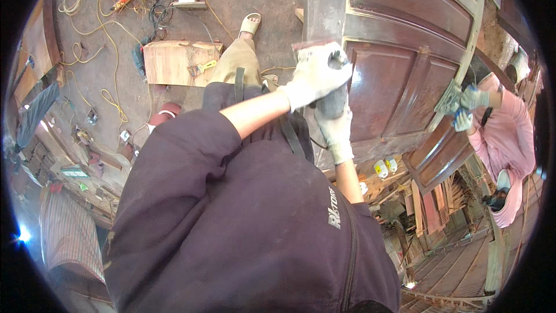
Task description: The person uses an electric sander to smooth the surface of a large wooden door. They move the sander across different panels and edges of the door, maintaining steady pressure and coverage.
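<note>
My left hand (317, 76), in a white work glove, is wrapped over the front end of a dark grey handheld power tool that looks like a sander. A flat reddish-brown plate shows at the tool's front edge. Lower down, my gloved right hand (336, 131) grips the rear of the sander body (332, 103). Beneath the tool lies the pale, sanded-looking side board of a panelled wooden door (382, 81). The door's recessed panels are dark red-brown and glossy. My hands hide much of the tool and where it touches the wood.
At right, a person in pink (504, 139) with gloved hands holds a tool at the door's far edge. A wooden block (179, 61) with a yellow-handled scraper (201, 68) lies left. Cords and a power strip (189, 4) lie on the floor. Wood scraps (431, 203) are stacked lower right.
</note>
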Action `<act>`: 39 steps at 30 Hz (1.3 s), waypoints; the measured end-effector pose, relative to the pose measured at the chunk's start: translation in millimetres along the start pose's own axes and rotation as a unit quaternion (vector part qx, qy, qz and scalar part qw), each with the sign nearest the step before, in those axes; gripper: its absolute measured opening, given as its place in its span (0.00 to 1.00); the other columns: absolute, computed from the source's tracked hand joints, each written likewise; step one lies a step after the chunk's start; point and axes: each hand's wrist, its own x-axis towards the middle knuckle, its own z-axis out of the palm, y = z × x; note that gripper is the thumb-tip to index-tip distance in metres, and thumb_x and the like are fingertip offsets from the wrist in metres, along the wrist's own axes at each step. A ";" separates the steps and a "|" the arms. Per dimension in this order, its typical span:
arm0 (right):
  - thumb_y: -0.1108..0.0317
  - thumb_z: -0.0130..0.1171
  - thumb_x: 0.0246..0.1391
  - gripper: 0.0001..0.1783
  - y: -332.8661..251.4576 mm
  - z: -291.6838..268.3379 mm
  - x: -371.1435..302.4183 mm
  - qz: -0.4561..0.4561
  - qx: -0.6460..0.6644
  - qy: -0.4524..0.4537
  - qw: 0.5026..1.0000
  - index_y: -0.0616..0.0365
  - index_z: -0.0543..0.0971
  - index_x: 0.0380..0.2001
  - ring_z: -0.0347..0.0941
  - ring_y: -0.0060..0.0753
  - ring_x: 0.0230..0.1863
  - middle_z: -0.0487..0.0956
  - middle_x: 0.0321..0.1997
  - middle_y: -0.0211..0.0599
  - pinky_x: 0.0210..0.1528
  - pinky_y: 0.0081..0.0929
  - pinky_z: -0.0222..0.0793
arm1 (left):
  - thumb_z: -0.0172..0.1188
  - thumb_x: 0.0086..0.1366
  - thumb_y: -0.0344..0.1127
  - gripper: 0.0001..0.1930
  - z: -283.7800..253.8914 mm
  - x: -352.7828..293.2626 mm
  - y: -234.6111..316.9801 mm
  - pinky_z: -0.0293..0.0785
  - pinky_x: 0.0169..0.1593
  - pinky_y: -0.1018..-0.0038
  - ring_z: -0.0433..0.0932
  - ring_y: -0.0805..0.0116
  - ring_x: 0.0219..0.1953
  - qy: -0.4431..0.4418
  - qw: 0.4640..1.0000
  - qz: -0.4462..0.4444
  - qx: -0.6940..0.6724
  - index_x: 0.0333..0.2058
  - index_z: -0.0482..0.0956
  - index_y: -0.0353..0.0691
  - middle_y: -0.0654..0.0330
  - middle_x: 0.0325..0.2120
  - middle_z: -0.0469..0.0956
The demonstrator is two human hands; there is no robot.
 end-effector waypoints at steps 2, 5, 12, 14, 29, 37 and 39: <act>0.60 0.73 0.41 0.40 -12.8 2.7 37.2 -0.030 -0.022 0.010 0.999 0.62 0.74 0.59 0.79 0.50 0.54 0.82 0.50 0.54 0.56 0.39 0.75 | 0.66 0.60 0.40 0.11 -15.7 38.1 17.0 0.76 0.44 0.70 0.79 0.72 0.35 -0.005 1.000 0.004 -0.019 0.34 0.79 0.39 0.58 0.29 0.81; 0.60 0.72 0.44 0.49 -57.4 -5.5 110.5 -0.016 0.053 -0.070 0.996 0.52 0.62 0.69 0.76 0.57 0.58 0.78 0.59 0.55 0.59 0.47 0.73 | 0.66 0.60 0.42 0.12 -45.6 102.7 35.7 0.77 0.43 0.70 0.79 0.73 0.34 0.047 0.996 0.069 0.006 0.33 0.81 0.39 0.61 0.28 0.82; 0.65 0.68 0.41 0.34 -159.5 -28.8 205.8 -0.003 0.126 -0.046 0.991 0.60 0.75 0.55 0.81 0.52 0.50 0.83 0.48 0.58 0.51 0.41 0.77 | 0.65 0.63 0.40 0.12 -96.5 265.2 40.0 0.69 0.29 0.72 0.70 0.75 0.22 -0.015 0.973 0.167 -0.162 0.23 0.81 0.41 0.67 0.18 0.75; 0.62 0.67 0.43 0.34 -134.5 -18.8 205.5 -0.038 0.125 -0.008 0.991 0.58 0.75 0.56 0.78 0.58 0.56 0.82 0.50 0.58 0.59 0.44 0.74 | 0.64 0.63 0.40 0.12 -84.5 260.8 45.4 0.68 0.28 0.72 0.71 0.75 0.23 -0.042 0.976 0.184 -0.106 0.24 0.81 0.39 0.68 0.19 0.75; 0.64 0.67 0.39 0.37 -147.7 1.9 209.9 -0.106 0.068 0.032 0.992 0.61 0.74 0.57 0.79 0.58 0.55 0.82 0.50 0.59 0.62 0.42 0.73 | 0.64 0.62 0.42 0.13 -99.1 242.1 62.2 0.72 0.31 0.70 0.74 0.75 0.24 0.023 0.980 0.189 -0.054 0.24 0.82 0.40 0.63 0.19 0.78; 0.63 0.71 0.41 0.37 -121.3 13.1 160.9 -0.060 0.069 0.036 0.995 0.60 0.74 0.58 0.81 0.47 0.47 0.84 0.45 0.55 0.52 0.39 0.77 | 0.65 0.61 0.41 0.11 -76.5 168.3 54.0 0.75 0.36 0.69 0.76 0.74 0.28 0.071 0.987 0.132 -0.051 0.28 0.81 0.38 0.59 0.21 0.79; 0.61 0.74 0.40 0.31 -99.5 20.1 144.4 -0.125 0.032 0.105 0.986 0.67 0.79 0.48 0.83 0.34 0.33 0.86 0.35 0.48 0.38 0.34 0.79 | 0.65 0.61 0.39 0.10 -66.4 152.7 44.2 0.75 0.37 0.70 0.76 0.75 0.28 0.062 0.990 0.109 -0.060 0.27 0.80 0.38 0.59 0.21 0.79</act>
